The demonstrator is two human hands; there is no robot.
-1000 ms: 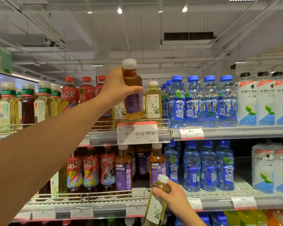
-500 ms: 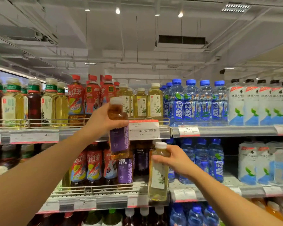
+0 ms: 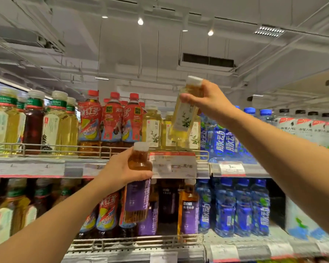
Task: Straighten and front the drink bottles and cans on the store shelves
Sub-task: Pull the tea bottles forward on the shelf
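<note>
Here, gap: dark open slot (image 3: 168,202) just right of left hand (image 3: 120,172).
Left hand: grips purple-labelled amber bottle (image 3: 138,184), upright.
Right hand (image 3: 210,100): grips pale tea bottle (image 3: 185,114), tilted, above top shelf rail (image 3: 103,148).

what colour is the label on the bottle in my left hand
Purple, on the amber tea bottle your left hand grips; head view.
</note>
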